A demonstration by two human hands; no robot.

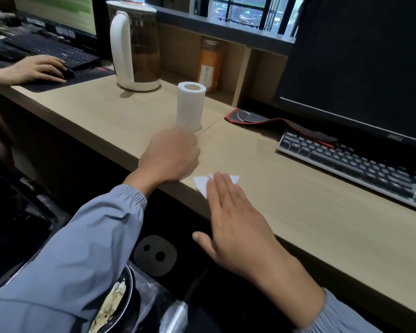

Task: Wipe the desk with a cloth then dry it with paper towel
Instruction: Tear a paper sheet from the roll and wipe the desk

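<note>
Wooden desk [298, 207] with a paper roll [191, 104] standing upright.
Right hand [235, 224] presses a white paper towel [200, 184] with straight fingers near the front edge; left hand [169, 157] curls beside the roll's base, its hold hidden.

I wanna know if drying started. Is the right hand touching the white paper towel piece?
Touching. The head view shows the right hand with straight fingers lying flat on the paper towel piece at the desk edge.
</note>
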